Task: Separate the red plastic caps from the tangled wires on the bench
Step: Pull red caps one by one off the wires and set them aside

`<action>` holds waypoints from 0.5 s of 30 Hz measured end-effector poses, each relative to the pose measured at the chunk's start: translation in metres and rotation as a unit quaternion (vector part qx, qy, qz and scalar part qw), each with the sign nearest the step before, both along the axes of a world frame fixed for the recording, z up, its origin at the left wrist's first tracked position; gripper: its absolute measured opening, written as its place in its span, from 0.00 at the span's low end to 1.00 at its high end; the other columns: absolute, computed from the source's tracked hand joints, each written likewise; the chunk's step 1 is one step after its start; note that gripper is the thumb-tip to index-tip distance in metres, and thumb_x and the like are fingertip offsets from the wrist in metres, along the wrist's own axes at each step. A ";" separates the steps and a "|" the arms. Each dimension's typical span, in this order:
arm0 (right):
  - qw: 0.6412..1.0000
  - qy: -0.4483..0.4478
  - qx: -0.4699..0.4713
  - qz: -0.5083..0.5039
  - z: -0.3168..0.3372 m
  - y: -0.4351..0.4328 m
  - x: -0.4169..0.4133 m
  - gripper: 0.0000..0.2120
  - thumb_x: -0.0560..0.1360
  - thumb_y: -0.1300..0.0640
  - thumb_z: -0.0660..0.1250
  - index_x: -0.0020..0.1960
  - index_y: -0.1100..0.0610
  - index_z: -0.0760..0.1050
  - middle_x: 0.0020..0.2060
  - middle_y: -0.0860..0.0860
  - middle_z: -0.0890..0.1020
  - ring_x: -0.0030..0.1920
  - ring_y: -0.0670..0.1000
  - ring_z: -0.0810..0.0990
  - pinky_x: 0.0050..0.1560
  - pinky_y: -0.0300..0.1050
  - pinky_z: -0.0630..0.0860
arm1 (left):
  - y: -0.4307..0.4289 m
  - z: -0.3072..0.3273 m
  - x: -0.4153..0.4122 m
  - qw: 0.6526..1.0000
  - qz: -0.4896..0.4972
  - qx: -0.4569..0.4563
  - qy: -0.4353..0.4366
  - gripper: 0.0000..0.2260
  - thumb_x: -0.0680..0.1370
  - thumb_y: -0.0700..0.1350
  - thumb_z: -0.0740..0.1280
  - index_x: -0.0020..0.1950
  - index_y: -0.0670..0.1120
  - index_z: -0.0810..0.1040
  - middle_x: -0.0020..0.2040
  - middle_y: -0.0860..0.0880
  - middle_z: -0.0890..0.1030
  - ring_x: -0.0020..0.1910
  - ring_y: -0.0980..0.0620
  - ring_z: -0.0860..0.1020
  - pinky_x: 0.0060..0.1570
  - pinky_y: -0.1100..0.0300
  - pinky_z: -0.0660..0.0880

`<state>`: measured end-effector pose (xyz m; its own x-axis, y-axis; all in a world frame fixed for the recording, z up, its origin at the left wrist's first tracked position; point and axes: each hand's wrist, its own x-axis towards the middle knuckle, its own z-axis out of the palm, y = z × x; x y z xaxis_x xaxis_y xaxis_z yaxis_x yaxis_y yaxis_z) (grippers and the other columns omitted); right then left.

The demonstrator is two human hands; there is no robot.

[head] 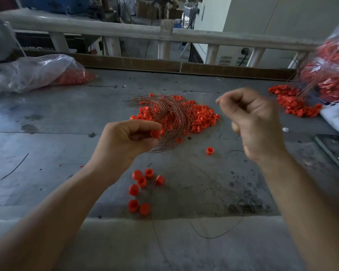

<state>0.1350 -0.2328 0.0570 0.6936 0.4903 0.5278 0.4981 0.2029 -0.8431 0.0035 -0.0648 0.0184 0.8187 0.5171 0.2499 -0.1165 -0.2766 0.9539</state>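
Far left, cut off by the frame edge: clear plastic bag (37,71), crumpled, red caps dimly visible through the film at its right end. Below it, grey stained surface (47,145).

Left of centre: left hand (125,141), raised over the surface, forearm running in from the near left corner. Fingers curled, thumb and forefinger clamped on a red cap (155,133), part of it hidden behind the fingertips. Cap right at the near edge of the wire tangle (170,114), a coppery bundle sprawled over the cap pile (200,118) at centre and hiding many caps beneath.

Nearer, below the left hand: scatter of loose caps (143,182) free of wire, plus a single cap (209,151) between the two hands. Fine wire loops on the near surface, hard to make out.

Right of centre: right hand (256,122), lifted, back toward the camera, smeared by motion. Fingers curled in, thumb tip against forefinger tip; cannot tell whether a thin wire sits in that pinch.

Far right: second heap of caps (294,104); behind it a bulging bag (329,75) of red pieces and wires, blurred and cut off. Beside the heap, a white object (337,118), cropped by the edge, not identifiable.
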 end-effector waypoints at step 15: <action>0.973 -0.117 -0.174 0.092 -0.019 0.013 -0.028 0.07 0.73 0.63 0.66 0.38 0.53 0.75 0.29 0.41 0.74 0.31 0.40 0.72 0.33 0.30 0.68 | -0.010 0.006 -0.001 0.992 -0.088 -0.083 -0.039 0.13 0.58 0.40 0.71 0.41 0.48 0.82 0.38 0.49 0.84 0.36 0.54 0.82 0.39 0.67 0.77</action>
